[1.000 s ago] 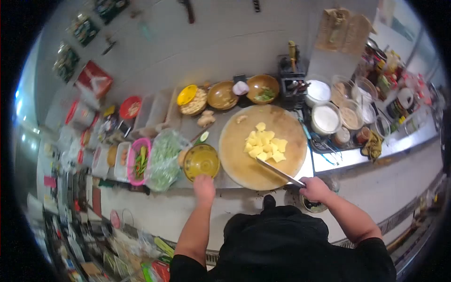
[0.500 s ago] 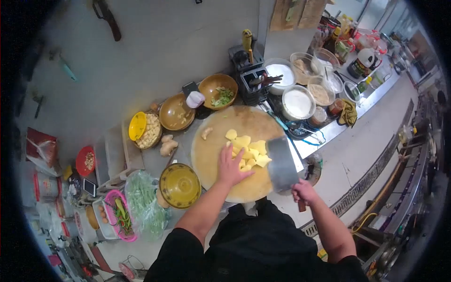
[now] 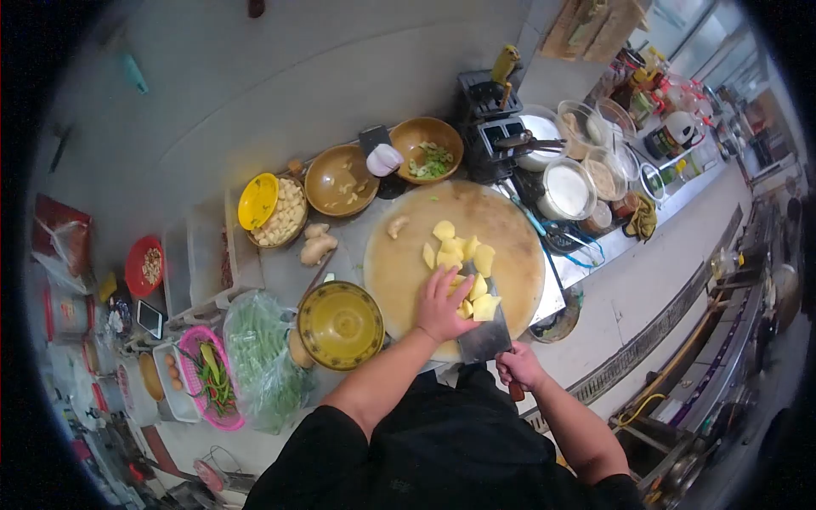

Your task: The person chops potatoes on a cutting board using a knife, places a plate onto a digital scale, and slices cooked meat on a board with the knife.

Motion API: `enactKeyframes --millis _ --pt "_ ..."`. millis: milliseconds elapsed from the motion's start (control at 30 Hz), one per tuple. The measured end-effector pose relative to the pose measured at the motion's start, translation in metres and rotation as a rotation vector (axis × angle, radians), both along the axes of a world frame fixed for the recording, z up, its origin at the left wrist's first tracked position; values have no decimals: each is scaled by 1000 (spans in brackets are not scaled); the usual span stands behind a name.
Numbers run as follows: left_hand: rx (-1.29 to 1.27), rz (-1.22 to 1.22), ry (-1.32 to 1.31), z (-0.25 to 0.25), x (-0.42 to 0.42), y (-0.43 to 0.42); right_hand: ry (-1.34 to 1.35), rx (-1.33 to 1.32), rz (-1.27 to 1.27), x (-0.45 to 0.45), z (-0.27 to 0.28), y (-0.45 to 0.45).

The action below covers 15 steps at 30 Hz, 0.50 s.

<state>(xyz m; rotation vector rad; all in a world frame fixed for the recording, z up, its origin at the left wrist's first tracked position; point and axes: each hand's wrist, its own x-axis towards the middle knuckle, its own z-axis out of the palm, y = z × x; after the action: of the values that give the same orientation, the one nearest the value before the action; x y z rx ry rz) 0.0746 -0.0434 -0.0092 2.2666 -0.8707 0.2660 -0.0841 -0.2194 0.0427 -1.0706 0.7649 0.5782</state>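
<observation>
Pale yellow chunks that look like potato (image 3: 472, 255) lie in a loose pile on the round chopping board (image 3: 408, 280). My left hand (image 3: 444, 308) rests over the near side of the pile, fingers stretched and spread, touching some chunks. Around the wooden handle of a wide cleaver (image 3: 486, 342), my right hand (image 3: 522, 367) is closed. The blade lies low and nearly flat at the board's near edge, and several chunks sit on it. Part of the blade is hidden by the chunks and my left hand. A small piece of ginger (image 3: 397, 226) lies farther left on the board.
Left of the board stands an olive-coloured bowl (image 3: 340, 327); ginger root (image 3: 318, 244) lies behind it. Brown bowls (image 3: 342, 180) line the wall, one with chopped greens. A black knife rack (image 3: 501, 144) and tubs of white powder (image 3: 568, 191) stand at the back right.
The cleaver has moved left from the board's right side, and its blade is now under some chunks. My left hand stays on the pile. The camera view has shifted.
</observation>
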Motion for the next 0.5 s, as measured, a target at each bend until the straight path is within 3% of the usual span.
enactKeyframes --millis 333,500 --pt "-163 149 -55 52 -6 44 -172 -167 249 22 50 12" --pt "-145 345 -126 70 -28 117 -152 -124 582 65 77 50"
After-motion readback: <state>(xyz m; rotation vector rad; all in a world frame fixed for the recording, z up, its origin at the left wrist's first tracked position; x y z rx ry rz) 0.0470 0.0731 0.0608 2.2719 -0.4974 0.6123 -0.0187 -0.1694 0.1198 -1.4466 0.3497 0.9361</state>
